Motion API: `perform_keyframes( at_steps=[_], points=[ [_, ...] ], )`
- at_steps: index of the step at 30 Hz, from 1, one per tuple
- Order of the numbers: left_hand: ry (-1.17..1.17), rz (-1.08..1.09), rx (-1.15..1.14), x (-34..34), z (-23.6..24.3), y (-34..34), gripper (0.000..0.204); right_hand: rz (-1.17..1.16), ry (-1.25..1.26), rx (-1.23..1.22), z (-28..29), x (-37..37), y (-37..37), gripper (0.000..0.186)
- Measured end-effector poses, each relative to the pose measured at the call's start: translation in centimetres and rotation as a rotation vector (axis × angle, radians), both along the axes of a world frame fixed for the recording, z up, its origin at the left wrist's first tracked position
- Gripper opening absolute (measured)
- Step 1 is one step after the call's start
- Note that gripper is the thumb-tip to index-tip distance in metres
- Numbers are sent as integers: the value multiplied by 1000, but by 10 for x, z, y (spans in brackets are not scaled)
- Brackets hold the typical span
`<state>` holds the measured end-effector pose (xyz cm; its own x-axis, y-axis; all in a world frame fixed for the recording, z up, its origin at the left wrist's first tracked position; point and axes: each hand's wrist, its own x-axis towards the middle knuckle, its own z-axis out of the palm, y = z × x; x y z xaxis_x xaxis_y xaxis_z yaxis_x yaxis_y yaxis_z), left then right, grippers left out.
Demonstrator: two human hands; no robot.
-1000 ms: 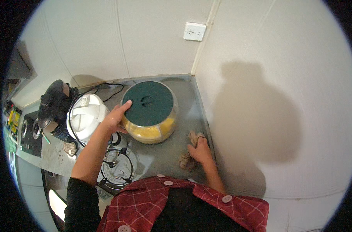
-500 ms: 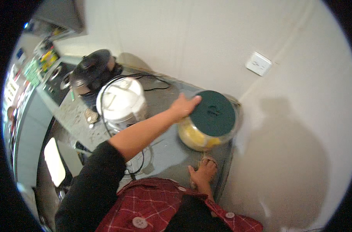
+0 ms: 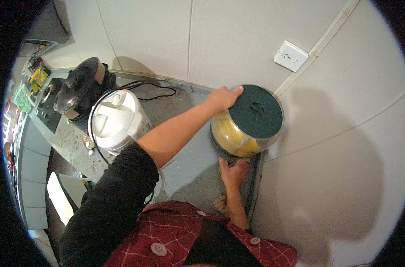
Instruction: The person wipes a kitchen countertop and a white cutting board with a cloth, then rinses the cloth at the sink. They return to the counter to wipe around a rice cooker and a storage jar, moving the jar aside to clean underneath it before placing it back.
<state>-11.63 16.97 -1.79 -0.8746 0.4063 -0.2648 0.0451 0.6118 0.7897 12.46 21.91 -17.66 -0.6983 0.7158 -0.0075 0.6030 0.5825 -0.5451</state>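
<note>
A round clear container (image 3: 233, 135) with yellow contents and a dark green lid (image 3: 258, 111) is tilted at the counter's right corner. My left hand (image 3: 222, 99) reaches across and is closed on its upper left rim, thumb over the lid's edge. Just below the container, my right hand (image 3: 234, 172) lies low over the counter on a brownish cloth (image 3: 220, 203). Bits of this cloth show beyond the fingertips and beside the wrist; the palm hides the rest.
A white lidded appliance (image 3: 120, 118) and a black cooker (image 3: 84, 84) stand on the grey counter (image 3: 189, 169) to the left, with a black cord (image 3: 144, 83) behind them. Walls bound the back and right; a white socket (image 3: 291, 56) is above the container.
My right hand has slid forward with the cloth, closer to the container's base. My left hand still grips the container, which has shifted slightly back. The view has also moved.
</note>
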Motion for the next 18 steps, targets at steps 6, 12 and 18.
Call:
perform_keyframes(
  at_steps=[6,12,18],
  points=[
    [4,54,23,-18,-1,14,88,4,192,-92,5,-40,39,92],
    [-103,48,196,-24,-9,1,89,184,218,-561,35,-23,53,91],
    [208,-375,14,8,20,-107,71,352,-77,-173,30,36,33,105]
  ],
)
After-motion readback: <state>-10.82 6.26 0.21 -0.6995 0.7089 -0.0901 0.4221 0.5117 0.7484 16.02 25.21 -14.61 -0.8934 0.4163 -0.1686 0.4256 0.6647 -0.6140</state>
